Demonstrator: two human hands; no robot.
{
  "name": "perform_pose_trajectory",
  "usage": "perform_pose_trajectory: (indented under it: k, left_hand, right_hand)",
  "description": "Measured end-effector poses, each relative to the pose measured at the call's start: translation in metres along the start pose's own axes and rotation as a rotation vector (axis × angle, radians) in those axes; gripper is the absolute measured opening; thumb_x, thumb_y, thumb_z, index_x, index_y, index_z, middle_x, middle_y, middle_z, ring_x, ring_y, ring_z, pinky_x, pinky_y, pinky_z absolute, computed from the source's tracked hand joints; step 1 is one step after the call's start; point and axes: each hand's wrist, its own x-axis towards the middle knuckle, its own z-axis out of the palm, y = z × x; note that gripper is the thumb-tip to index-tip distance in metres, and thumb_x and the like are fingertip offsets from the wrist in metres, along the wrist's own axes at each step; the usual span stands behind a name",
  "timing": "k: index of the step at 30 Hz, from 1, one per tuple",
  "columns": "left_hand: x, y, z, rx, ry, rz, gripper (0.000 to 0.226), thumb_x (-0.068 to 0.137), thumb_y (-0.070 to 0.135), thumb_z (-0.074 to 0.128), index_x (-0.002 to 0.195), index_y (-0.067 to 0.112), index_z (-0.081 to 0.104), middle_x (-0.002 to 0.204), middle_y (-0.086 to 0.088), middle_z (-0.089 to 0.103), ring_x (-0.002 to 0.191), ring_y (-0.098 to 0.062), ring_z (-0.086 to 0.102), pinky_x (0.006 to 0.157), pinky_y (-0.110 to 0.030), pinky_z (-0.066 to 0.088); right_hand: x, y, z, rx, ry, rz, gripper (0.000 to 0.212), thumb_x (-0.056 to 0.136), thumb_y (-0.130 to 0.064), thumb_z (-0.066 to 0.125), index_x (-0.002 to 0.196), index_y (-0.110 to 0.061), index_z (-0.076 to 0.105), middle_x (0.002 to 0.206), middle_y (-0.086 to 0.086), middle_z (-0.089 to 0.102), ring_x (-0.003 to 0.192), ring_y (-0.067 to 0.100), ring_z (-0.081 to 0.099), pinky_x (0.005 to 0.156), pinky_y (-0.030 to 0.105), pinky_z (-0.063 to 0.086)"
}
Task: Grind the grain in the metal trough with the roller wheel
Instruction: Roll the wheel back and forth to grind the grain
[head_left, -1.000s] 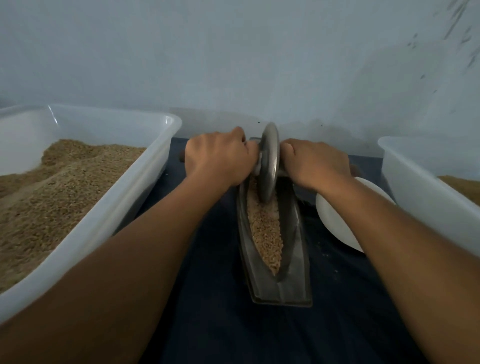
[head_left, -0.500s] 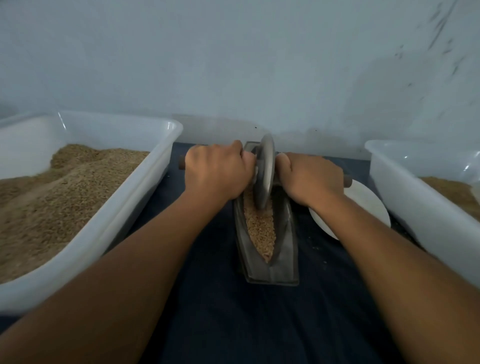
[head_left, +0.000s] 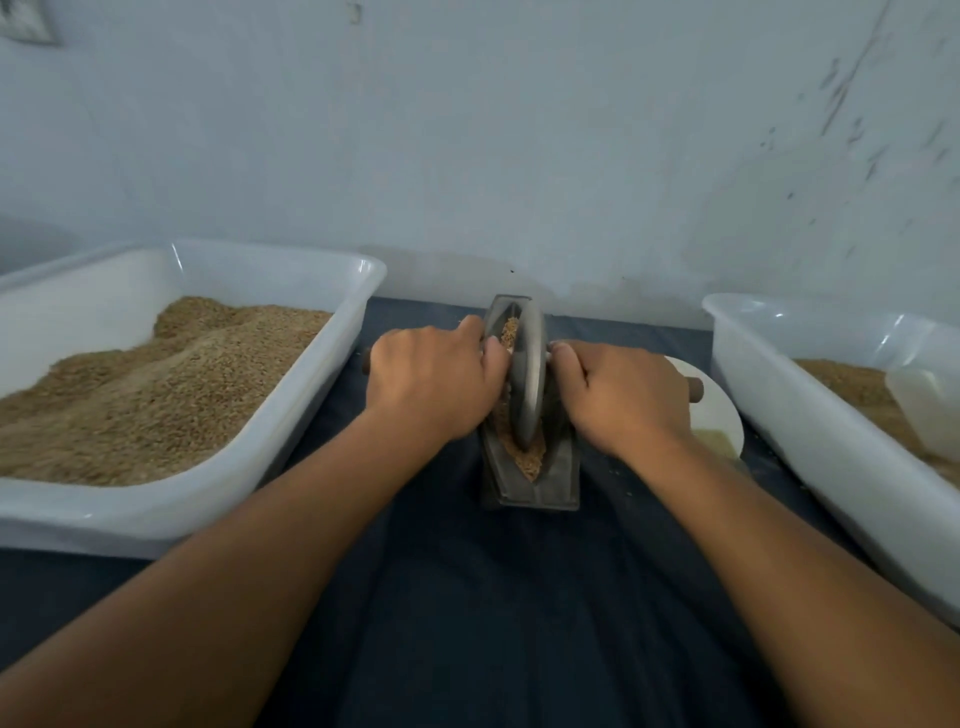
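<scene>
Both hands are gripping the axle handles of the grey metal roller wheel (head_left: 529, 379), left hand (head_left: 431, 382) and right hand (head_left: 626, 397) either side. The wheel is standing in the narrow grey metal trough (head_left: 558, 467), which is holding brown grain (head_left: 530, 460) on the dark blue cloth (head_left: 519, 597). The large white plastic tub (head_left: 311, 410) on the left is holding heaped grain; the white tub (head_left: 779, 415) on the right is holding some too.

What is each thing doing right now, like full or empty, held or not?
roller wheel: upright in the trough, gripped by both hands
metal trough: holds grain
left hand: grips the axle
right hand: grips the axle
left tub: heaped with grain
right tub: partly filled
white plate: partly hidden
</scene>
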Motion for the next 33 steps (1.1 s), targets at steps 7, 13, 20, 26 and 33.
perform_pose_trajectory:
  k: [7, 13, 20, 26, 33]
  left_hand:
    - [0.002, 0.001, 0.002, 0.026, -0.014, 0.004, 0.045, 0.095, 0.049, 0.016, 0.093, 0.025, 0.054, 0.056, 0.002, 0.047, 0.047, -0.017, 0.042, 0.047, -0.027, 0.031]
    - [0.017, -0.002, 0.018, 0.004, 0.000, -0.010, 0.038, 0.098, 0.047, 0.017, 0.087, 0.025, 0.047, 0.056, 0.001, 0.047, 0.046, -0.018, 0.043, 0.046, -0.027, 0.029]
    - [0.051, -0.003, 0.039, 0.016, -0.016, -0.023, 0.040, 0.096, 0.046, 0.019, 0.092, 0.025, 0.053, 0.060, 0.002, 0.043, 0.051, -0.017, 0.039, 0.048, -0.029, 0.023]
    - [0.075, -0.005, 0.054, 0.013, -0.015, -0.049, 0.043, 0.096, 0.047, 0.023, 0.098, 0.025, 0.059, 0.060, 0.002, 0.041, 0.051, -0.017, 0.036, 0.048, -0.029, 0.021]
    - [0.080, -0.004, 0.058, -0.013, -0.003, -0.072, 0.045, 0.095, 0.047, 0.023, 0.082, 0.023, 0.058, 0.059, 0.001, 0.044, 0.051, -0.018, 0.039, 0.048, -0.029, 0.024]
  right_hand:
    - [-0.005, 0.002, 0.003, 0.013, 0.038, 0.035, 0.051, 0.100, -0.046, 0.020, 0.077, -0.032, 0.063, 0.052, -0.011, 0.038, 0.050, 0.004, 0.031, 0.053, 0.025, 0.011]
    - [0.020, 0.003, 0.015, 0.028, -0.028, -0.016, 0.051, 0.103, -0.043, 0.019, 0.079, -0.028, 0.062, 0.061, -0.007, 0.051, 0.053, 0.011, 0.040, 0.051, 0.030, 0.017]
    - [0.056, 0.012, 0.036, 0.025, -0.137, 0.018, 0.052, 0.102, -0.044, 0.016, 0.098, -0.032, 0.067, 0.082, -0.002, 0.062, 0.070, 0.023, 0.049, 0.053, 0.031, 0.022]
    - [0.084, 0.016, 0.050, 0.067, -0.196, 0.082, 0.044, 0.100, -0.044, 0.020, 0.086, -0.031, 0.060, 0.071, -0.006, 0.049, 0.065, 0.020, 0.044, 0.052, 0.030, 0.021]
    - [0.094, 0.019, 0.052, 0.089, -0.218, 0.071, 0.047, 0.097, -0.048, 0.016, 0.094, -0.037, 0.062, 0.081, -0.005, 0.055, 0.072, 0.020, 0.045, 0.054, 0.030, 0.021]
